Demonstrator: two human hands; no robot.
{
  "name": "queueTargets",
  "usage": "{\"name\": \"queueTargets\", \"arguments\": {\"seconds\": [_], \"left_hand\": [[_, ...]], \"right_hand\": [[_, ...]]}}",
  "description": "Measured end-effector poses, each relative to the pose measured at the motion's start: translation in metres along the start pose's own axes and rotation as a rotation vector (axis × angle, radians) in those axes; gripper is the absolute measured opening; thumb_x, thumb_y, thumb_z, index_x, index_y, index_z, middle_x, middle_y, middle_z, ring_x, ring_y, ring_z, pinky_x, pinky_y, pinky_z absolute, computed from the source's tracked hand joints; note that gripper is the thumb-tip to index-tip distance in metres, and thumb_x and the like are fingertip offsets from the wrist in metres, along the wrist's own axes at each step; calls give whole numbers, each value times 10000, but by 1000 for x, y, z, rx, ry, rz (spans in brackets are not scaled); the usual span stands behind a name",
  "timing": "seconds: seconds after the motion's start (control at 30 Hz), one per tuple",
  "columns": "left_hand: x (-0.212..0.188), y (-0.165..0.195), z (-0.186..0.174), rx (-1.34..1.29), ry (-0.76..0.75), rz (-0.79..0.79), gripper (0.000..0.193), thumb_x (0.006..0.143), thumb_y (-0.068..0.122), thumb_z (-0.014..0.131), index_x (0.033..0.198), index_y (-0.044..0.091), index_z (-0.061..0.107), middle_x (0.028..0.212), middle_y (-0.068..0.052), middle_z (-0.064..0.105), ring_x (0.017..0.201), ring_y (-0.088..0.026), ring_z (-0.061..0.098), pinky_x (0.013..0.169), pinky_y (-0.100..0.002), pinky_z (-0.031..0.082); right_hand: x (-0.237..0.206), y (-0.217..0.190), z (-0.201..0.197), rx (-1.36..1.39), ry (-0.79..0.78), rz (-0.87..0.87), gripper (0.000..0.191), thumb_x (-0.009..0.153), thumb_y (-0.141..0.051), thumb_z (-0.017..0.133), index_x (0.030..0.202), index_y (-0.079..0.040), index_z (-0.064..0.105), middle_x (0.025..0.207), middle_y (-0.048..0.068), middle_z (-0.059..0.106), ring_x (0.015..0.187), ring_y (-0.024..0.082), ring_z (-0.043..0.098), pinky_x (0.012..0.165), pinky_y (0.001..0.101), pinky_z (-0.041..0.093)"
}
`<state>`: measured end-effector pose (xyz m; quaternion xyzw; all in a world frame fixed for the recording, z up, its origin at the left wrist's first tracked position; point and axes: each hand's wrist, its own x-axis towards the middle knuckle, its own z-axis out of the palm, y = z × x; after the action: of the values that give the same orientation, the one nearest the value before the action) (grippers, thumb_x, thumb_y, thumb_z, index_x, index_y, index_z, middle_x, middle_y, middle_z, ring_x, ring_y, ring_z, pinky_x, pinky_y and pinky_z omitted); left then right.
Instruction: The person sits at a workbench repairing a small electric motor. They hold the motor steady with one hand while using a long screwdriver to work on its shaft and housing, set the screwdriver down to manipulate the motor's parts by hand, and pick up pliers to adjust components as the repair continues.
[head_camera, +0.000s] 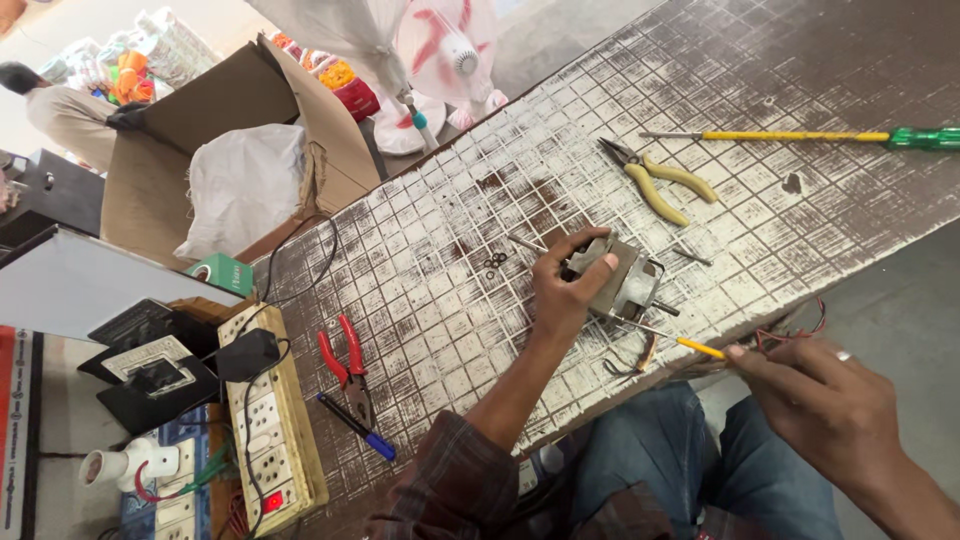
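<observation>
My left hand (562, 285) grips a small grey metal motor (622, 283) with a steel shaft, holding it on the worn chequered tabletop (450, 250). My right hand (815, 395) sits off the table's near edge. It pinches a thin tool with a yellow handle (700, 348) whose metal tip points at the motor, and reddish wires (795, 330) loop out beside its fingers. A few small dark washers (495, 262) lie just left of the motor.
Yellow-handled pliers (660, 180) and a long yellow-and-green screwdriver (800, 136) lie farther back. Red-handled pliers (345, 365) and a blue pen (358, 427) rest at the left, next to a switchboard with sockets (270, 420). A cardboard box (230, 150), a fan (450, 60) and another person (60, 110) are beyond.
</observation>
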<state>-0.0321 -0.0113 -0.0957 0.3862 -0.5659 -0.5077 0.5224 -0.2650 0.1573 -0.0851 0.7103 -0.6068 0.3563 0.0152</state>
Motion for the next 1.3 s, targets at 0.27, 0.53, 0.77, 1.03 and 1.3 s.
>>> {"name": "queueTargets", "arguments": {"seconds": [0.27,0.53,0.77,1.03,1.3], "left_hand": [[0,0,-1,4,-4,-39,337,866,144,746,1197,78,740,1085,-80,737,921,-135,705,793,-280,611],[-2,3,-1,-38,5,-24,329,886,121,754,1208,53,741,1069,-67,729,932,-135,684,817,-270,580],[-4,4,-1,-56,3,-21,325,888,106,739,1209,53,731,1085,-53,729,941,-124,691,815,-265,589],[-2,1,0,-72,-7,18,318,909,84,745,1224,43,734,1111,-74,724,960,-123,678,840,-263,572],[-2,0,-2,-57,-15,42,317,911,98,749,1225,58,728,1130,-79,731,985,-134,702,858,-270,600]], "right_hand": [[8,6,-9,177,-706,629,172,1042,-212,667,1124,-107,775,679,99,670,614,223,653,602,352,552],[7,-18,-19,138,-143,127,435,747,-201,819,1173,-153,745,783,107,711,614,252,642,581,376,505],[9,-9,-22,202,-490,470,253,928,-221,742,1172,-157,765,768,82,716,653,225,649,589,351,542],[12,-16,-24,224,-363,402,453,826,-229,718,1272,-155,742,798,68,694,694,204,630,627,346,534],[8,-13,-25,199,-228,254,357,817,-306,753,1140,-155,756,896,77,731,732,218,652,608,358,536]]}}
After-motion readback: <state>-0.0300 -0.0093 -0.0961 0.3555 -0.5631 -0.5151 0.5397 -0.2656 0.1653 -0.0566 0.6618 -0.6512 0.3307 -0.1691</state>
